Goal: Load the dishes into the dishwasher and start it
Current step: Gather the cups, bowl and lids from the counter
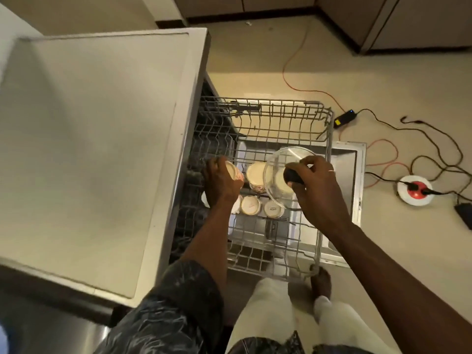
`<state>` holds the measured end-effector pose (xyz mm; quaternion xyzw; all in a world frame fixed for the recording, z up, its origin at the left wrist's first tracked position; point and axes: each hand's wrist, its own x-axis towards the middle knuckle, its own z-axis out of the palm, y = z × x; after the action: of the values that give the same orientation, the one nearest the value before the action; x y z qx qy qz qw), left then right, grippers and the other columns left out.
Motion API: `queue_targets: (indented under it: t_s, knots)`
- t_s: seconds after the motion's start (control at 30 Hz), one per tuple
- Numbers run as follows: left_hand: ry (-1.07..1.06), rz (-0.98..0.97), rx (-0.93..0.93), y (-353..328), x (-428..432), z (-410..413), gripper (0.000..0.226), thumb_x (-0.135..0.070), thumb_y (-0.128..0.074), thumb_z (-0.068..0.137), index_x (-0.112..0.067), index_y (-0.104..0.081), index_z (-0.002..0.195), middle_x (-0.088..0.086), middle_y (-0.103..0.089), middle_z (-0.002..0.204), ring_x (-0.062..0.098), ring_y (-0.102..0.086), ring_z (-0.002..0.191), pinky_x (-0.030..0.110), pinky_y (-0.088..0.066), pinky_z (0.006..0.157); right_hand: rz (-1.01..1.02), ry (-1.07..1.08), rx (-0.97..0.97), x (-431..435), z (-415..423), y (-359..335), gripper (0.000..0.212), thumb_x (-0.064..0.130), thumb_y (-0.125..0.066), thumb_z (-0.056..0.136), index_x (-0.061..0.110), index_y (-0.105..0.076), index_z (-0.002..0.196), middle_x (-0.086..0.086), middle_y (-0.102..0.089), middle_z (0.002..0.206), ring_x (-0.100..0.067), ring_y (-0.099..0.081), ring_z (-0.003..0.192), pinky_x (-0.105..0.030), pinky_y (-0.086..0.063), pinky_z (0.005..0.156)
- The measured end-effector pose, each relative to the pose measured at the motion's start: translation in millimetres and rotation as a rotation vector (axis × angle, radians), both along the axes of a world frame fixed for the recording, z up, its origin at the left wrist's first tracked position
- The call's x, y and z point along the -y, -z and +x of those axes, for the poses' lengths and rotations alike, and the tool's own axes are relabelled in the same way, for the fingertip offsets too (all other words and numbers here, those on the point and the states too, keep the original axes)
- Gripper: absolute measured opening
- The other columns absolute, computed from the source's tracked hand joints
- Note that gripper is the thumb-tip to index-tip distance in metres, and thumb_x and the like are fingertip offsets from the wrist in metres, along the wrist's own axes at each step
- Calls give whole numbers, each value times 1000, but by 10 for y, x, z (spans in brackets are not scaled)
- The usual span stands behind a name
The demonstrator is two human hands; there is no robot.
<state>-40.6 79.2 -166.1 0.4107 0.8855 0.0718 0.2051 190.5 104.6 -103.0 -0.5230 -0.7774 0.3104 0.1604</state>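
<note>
Rightward of dishwasher rack (329, 149), socket hub (415, 189) lies on floor (383, 60).

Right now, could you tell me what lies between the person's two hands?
In the head view, one upside-down patterned cup stands between the left hand and the right hand, its edge overlapped by the glass lid.

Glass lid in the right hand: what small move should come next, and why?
Probably carry the glass lid toward the bare far part of the rack before lowering it. The right hand grips it by the black knob over upturned cups, so setting it down here would likely land on them.
</note>
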Motion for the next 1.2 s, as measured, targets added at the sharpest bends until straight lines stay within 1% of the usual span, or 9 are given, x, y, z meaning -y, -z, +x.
queue_targets:
  t_s: [0.2,0.4,0.5,0.67,0.77,0.87,0.93,1.1,1.2]
  knots:
    - [36,15,-5,296,-172,-65,77,-22,-87,68,-23,-49,134,7,-39,143,31,-34,131,48,-51,90,28,121,17,-396,-38,123,41,12,-71,92,16,-60,131,-16,-47,134,-33,-47,122,-34,-48,91]
    - [88,20,3,505,-136,-58,73,-21,-88,68,-17,-51,130,12,-42,138,33,-38,125,48,-47,90,58,165,53,-810,-65,313,41,13,-69,93,16,-59,133,-18,-46,137,-36,-45,127,-41,-49,95]
    - [131,-22,17,532,-185,-43,70,-18,-87,70,-16,-50,130,12,-40,138,33,-36,126,47,-47,88,38,160,80,-979,-170,467,40,13,-69,93,17,-60,132,-16,-47,133,-35,-47,123,-43,-50,94]
    - [194,-96,33,551,-207,-107,76,-19,-84,74,-21,-43,139,10,-32,148,34,-31,134,52,-50,91,4,47,199,-1156,-456,844,37,12,-68,92,16,-61,128,-16,-50,124,-37,-52,110,-41,-51,84]
    - [194,-135,77,549,-152,-164,90,-19,-82,77,-21,-31,151,11,-21,158,35,-23,141,53,-44,102,-22,42,274,-1228,-558,1058,36,13,-69,92,15,-60,126,-17,-50,122,-37,-52,108,-43,-51,84]
    - [180,-135,98,480,-49,-156,95,-20,-81,79,-20,-23,155,11,-10,163,35,-15,146,51,-36,112,-50,70,311,-1290,-594,1233,34,14,-67,93,13,-60,126,-19,-50,123,-38,-52,107,-44,-49,85]
    - [177,-137,81,416,29,-121,96,-22,-78,81,-19,-20,156,13,-5,164,37,-12,148,50,-33,114,-51,86,335,-1323,-610,1328,30,14,-67,92,12,-62,121,-19,-50,120,-39,-54,105,-45,-50,84]
    - [179,-109,65,282,274,38,88,-20,-73,82,-18,-22,153,14,-3,163,35,-11,148,45,-33,114,-40,87,377,-1348,-667,1491,22,16,-66,93,11,-63,114,-19,-52,117,-40,-56,101,-45,-53,81]
    - [181,-156,85,237,437,113,89,-25,-74,85,-21,-20,155,10,1,164,33,-7,149,44,-34,113,-36,111,384,-1374,-691,1550,24,19,-64,95,10,-60,117,-20,-51,118,-40,-57,100,-46,-52,78]
